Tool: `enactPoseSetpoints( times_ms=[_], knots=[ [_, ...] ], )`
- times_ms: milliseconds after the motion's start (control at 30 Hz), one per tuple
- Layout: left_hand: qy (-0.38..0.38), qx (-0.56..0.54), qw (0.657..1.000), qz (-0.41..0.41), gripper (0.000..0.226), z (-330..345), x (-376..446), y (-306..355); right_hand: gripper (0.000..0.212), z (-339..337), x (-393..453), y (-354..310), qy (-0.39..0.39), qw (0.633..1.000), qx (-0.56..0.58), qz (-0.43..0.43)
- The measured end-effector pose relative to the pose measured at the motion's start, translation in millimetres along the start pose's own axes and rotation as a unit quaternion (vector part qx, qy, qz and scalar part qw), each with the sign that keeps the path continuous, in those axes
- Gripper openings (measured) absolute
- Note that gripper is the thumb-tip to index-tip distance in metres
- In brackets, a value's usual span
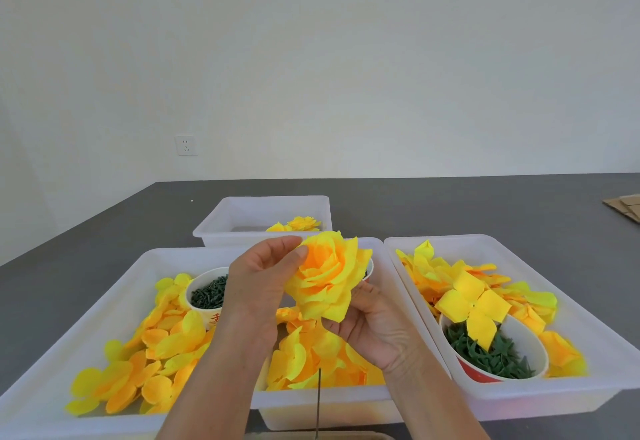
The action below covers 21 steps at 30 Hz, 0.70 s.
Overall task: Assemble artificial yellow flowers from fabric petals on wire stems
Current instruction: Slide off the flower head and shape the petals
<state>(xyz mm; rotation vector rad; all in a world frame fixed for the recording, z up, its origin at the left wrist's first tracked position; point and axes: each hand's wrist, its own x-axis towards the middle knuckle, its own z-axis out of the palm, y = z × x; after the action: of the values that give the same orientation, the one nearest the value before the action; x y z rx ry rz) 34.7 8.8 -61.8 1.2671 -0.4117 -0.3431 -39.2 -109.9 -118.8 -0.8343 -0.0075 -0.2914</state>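
Table: dark grey, carrying four white trays; the flower work happens above the nearest ones.
Left tray: loose yellow and orange petals and a paper cup of dark green pieces; a careless elbow could tip that cup, in my judgement.
Right tray: more petals, a four-lobed yellow petal piece draped over a bowl of green leaf parts.
Far tray: a few finished yellow flowers lie in it.
Flower: a nearly full yellow bloom, held up between both hands above the middle tray.
Left hand: raised beside the bloom, thumb and fingertips pinching an outer petal at its upper left edge.
Right hand: under the bloom, palm up, fingers curled around its base.
Wire stem: thin and dark, hanging straight down below the hands.
Risk: tugging the petal too hard may pull layers off the stem or crease the fabric; a slack lower grip could let the stacked layers slide down the wire.
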Motion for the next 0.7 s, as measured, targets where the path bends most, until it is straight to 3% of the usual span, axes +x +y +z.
enactPoseSetpoints(
  times_ms=[67,200,400,700],
  knots=[
    [0.0,-0.005,1.0,-0.023,0.009,0,0,-3,0.049,-1,0,0,0.002,1.0,0.003,0.0],
    [0.001,0.005,0.999,-0.046,0.013,-1,-1,-10,0.016,-1,-1,0,0.044,0.999,0.022,0.009],
    [0.024,-0.026,0.998,-0.046,0.014,-4,3,-7,0.011,-5,4,-4,0.127,0.986,0.11,0.017],
    [0.056,-0.022,0.997,-0.052,0.014,-17,30,-1,0.012,-9,24,-46,0.178,0.974,0.138,-0.008]
  ],
)
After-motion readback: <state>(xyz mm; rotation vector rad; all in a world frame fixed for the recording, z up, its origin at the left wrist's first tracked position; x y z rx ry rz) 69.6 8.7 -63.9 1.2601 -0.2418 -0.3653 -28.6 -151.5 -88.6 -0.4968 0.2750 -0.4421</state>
